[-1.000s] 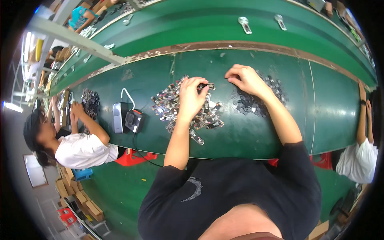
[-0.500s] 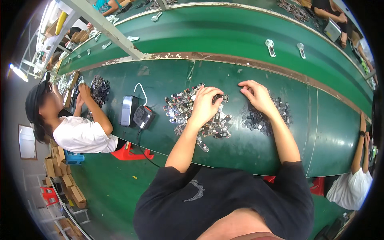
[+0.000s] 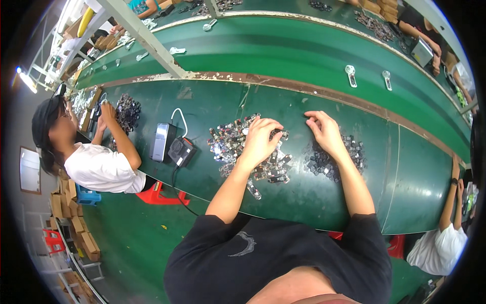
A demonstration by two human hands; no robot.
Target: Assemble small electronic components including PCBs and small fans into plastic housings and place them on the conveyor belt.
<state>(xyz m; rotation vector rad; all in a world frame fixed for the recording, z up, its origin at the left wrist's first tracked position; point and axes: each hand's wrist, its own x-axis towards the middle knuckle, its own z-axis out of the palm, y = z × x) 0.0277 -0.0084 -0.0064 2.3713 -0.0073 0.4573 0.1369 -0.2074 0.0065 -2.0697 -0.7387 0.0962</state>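
Left hand [image 3: 260, 139] pinches one small part from the silvery pile [image 3: 238, 147]; right hand [image 3: 326, 133] rests, fingers curled, on the dark pile [image 3: 334, 159], grip unclear. We judge parts light, rigid; take by edges

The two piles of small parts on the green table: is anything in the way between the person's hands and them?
Nothing visible is. The left hand rests directly on the silvery pile, and the right hand rests on the top edge of the dark pile. The grey box and black device sit off to the left.
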